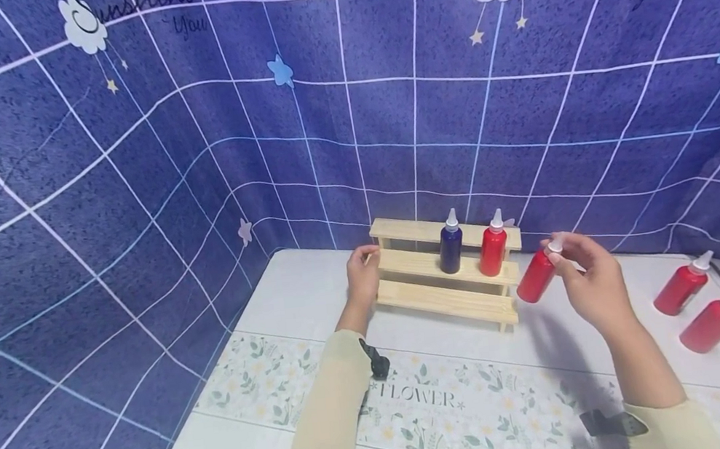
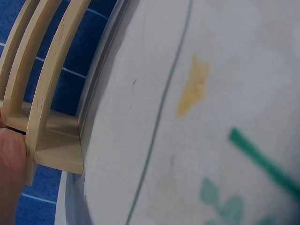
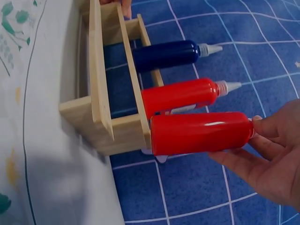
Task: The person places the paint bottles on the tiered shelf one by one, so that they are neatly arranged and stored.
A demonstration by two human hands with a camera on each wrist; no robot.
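Note:
My right hand (image 1: 593, 286) pinches a red squeeze bottle (image 1: 536, 275) near its white nozzle cap. The bottle leans a little, its base close to the right end of a three-step wooden rack (image 1: 447, 297). On the middle step stand a dark blue squeeze bottle (image 1: 451, 248) and another red bottle (image 1: 493, 250), both upright with white pointed tips. At the rack's left end, my left hand (image 1: 363, 277) grips the edge of a step. The thumb (image 2: 11, 157) shows against the wood in the left wrist view; the other fingers are mostly hidden.
Two more red bottles, one farther back (image 1: 681, 289) and one nearer (image 1: 713, 324), lie tilted at the table's right side. A white tabletop (image 1: 268, 417) carries a floral band with lettering. Blue gridded cloth (image 1: 324, 133) rises behind the rack and on the left.

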